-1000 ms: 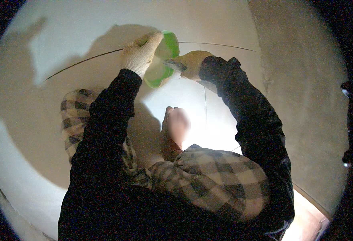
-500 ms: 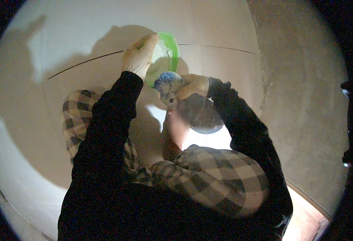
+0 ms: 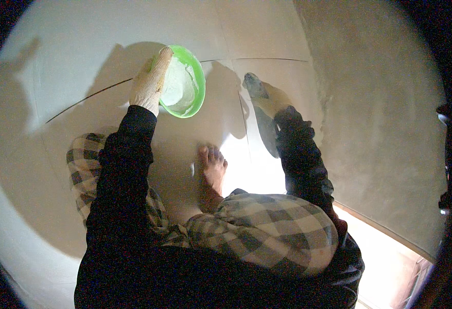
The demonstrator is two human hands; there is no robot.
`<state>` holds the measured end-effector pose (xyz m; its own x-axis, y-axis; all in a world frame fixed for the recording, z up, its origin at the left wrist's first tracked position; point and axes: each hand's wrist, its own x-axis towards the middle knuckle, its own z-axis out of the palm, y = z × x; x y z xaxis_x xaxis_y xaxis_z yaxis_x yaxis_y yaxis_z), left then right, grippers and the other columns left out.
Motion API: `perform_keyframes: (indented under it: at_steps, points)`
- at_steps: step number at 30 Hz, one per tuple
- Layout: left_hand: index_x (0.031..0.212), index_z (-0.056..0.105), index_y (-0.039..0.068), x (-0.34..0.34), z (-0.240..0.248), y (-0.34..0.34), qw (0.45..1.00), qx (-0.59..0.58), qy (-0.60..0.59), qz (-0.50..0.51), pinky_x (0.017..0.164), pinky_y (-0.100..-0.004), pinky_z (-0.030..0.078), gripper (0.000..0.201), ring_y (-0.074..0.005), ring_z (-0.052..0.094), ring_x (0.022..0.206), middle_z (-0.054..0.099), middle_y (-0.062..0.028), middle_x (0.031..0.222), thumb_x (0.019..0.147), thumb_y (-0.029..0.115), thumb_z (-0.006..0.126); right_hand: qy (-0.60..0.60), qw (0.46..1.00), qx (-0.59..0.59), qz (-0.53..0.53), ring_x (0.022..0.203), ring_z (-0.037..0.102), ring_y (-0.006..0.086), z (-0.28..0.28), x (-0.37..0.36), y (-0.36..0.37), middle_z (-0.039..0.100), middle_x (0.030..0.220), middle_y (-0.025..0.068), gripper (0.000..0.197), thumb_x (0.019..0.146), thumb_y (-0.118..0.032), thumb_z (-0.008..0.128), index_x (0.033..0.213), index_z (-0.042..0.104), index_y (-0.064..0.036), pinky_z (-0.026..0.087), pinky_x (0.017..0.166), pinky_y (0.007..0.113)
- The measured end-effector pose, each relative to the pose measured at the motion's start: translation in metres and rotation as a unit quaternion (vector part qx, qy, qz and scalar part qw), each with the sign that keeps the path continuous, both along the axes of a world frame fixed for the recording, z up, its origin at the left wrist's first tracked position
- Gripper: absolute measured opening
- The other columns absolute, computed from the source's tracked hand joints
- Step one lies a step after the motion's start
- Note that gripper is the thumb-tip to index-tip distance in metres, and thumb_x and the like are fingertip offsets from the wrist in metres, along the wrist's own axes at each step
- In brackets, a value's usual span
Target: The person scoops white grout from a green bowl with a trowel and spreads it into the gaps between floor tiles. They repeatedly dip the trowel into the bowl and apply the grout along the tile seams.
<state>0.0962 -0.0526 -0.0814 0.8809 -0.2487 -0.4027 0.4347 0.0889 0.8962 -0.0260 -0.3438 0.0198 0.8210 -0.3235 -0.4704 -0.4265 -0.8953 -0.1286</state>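
Green bowl (image 3: 185, 85): round, shallow, bright green plastic, holding a pale whitish paste that covers most of its inside. It is tilted, the open side facing the camera, and is held up above the white tiled floor (image 3: 82, 62), upper centre of the head view.

Left hand (image 3: 150, 85): in a light, soiled work glove. It is on the bowl's left rim, fingers (image 3: 163, 56) curled over the upper-left edge and clamped on the bowl. Dark sleeve runs from the wrist down to the lower edge of the view.

Right hand (image 3: 267, 95): also gloved, to the right of the bowl and clear of it, low against the floor close to a tile joint. The fingertip end looks dark grey and smeared. Whether the fingers are closed round a tool or pressed flat on the tile cannot be told; the hand is partly in its own shadow.

Tile joint (image 3: 244, 110): thin dark line running down the floor between bowl and right hand; another curved joint crosses behind the bowl.

Bare foot (image 3: 211, 172): planted on the tile below the bowl, toes pointing up the frame. Checked trousers (image 3: 267, 237) cover both bent knees.

Right of the tiles: rough grey unfinished floor (image 3: 370, 103).
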Motion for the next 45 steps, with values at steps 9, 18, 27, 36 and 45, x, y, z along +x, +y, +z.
perform_keyframes:
  at_steps: [9,18,27,36,45]
  points:
    - [0.128,0.058,0.004,-0.005,0.004,0.006,1.0,-0.022,-0.007,0.003,0.092,-0.0328,0.048,0.058,-0.0192,0.061,0.106,0.063,-0.0089,0.12,0.092,0.049,0.057,0.064,0.975,-0.139,0.162,0.093,0.067,0.0382,-0.026,-0.025,0.06,0.057,0.117,0.0194,0.044,0.096,-0.015,0.04,0.139,0.035,-0.02,0.059,0.07,0.045]
    - [0.125,0.059,-0.001,-0.002,0.008,0.0,0.997,-0.061,0.031,0.017,0.095,-0.0321,0.041,0.064,-0.0219,0.055,0.111,0.062,-0.0129,0.122,0.089,0.053,0.059,0.033,0.949,-0.172,0.264,0.098,0.067,0.0346,0.028,0.065,0.006,0.063,0.116,0.0122,0.046,0.095,-0.012,0.041,0.13,0.055,-0.0376,0.056,0.084,0.045]
    - [0.127,0.057,0.0,-0.008,0.006,0.01,0.997,-0.066,0.001,0.032,0.1,-0.0319,0.039,0.062,-0.0218,0.053,0.117,0.059,-0.0124,0.128,0.093,0.051,0.055,0.179,0.926,-0.137,0.303,0.092,0.069,0.0347,0.002,0.04,0.021,0.069,0.106,0.0165,0.039,0.1,-0.043,0.038,0.122,0.058,-0.0175,0.056,0.077,0.048]
    - [0.119,0.061,0.0,-0.013,0.021,0.005,0.996,-0.086,0.0,0.04,0.094,-0.0325,0.044,0.06,-0.0202,0.059,0.105,0.064,-0.0112,0.115,0.094,0.054,0.05,0.156,0.878,-0.191,0.41,0.087,0.069,0.0323,0.025,0.077,0.014,0.069,0.102,0.0126,0.067,0.075,-0.013,0.07,0.135,0.05,-0.0337,0.056,0.076,0.045]
    - [0.116,0.062,0.0,-0.002,0.028,0.014,0.996,-0.071,0.038,-0.023,0.085,-0.0336,0.049,0.059,-0.0187,0.062,0.093,0.067,-0.0096,0.105,0.093,0.053,0.052,0.291,0.877,-0.089,0.372,0.099,0.067,0.0335,0.02,0.014,0.029,0.068,0.109,0.0162,0.054,0.084,-0.017,0.055,0.136,0.048,-0.0297,0.053,0.083,0.05]
